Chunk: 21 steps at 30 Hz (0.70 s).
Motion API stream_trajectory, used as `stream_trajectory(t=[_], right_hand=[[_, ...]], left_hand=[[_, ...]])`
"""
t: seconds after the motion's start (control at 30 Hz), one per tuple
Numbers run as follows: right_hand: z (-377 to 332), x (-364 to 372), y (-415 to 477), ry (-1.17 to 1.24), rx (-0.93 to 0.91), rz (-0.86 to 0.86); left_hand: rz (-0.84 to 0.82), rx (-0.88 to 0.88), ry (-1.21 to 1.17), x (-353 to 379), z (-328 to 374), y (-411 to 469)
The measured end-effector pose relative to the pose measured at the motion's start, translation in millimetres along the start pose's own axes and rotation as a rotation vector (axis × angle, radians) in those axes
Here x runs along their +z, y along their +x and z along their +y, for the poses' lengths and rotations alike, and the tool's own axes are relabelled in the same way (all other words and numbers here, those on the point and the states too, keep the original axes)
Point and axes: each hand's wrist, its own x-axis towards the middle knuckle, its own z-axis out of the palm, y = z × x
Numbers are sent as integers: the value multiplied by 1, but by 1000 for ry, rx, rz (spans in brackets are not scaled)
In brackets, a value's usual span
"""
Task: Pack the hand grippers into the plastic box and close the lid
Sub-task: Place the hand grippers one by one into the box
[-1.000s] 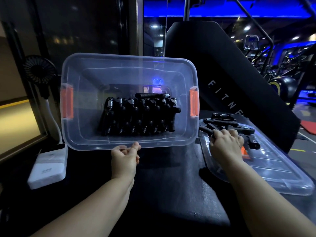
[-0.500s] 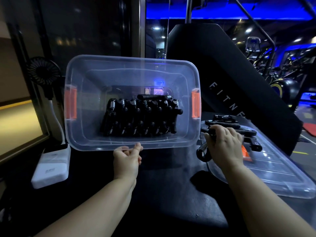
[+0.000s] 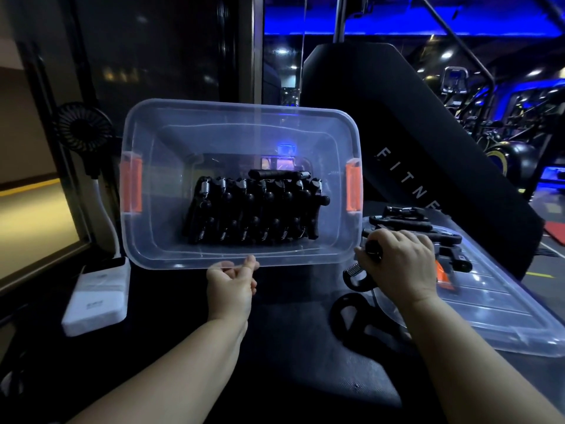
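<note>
Left hand point(image 3: 230, 283): fingers curled, thumb and fingertips pinching the near rim of the plastic box point(image 3: 159, 240). No change there since a second ago. The box is tipped up so that its opening faces me.

Right hand point(image 3: 403, 264): closed round one hand gripper point(image 3: 356, 275), whose spring and looped end stick out left of my knuckles. A second ago this hand lay on the pile with nothing lifted. Now the gripper is off the pile, above the lid's left edge and just right of the box's near corner.

A packed row of grippers point(image 3: 253, 212) stands inside the box, one lying across its top. The loose pile point(image 3: 409, 223) sits on the clear lid point(image 3: 489, 316), flat to the right of the box. A white power bank point(image 3: 96, 301) and a small fan point(image 3: 84, 127) are at left.
</note>
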Motion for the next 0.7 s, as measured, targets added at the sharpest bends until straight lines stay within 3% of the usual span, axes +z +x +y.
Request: stream_trajectory(t=[0.13,0.23,0.5,0.7], right_hand=[[1,-3,4,3,34,-100],[2,-12,11,-36,59,-269],[-6,-37,25,-69,-40,-581],[-14,-57,26,-56,-140,-625]], left_hand=[[8,2,1,0,1,0],[10,-3,-1,1,1,1],[3,-34,-13,-1,2,0],[-17,-46,-14,-2,3,-2]])
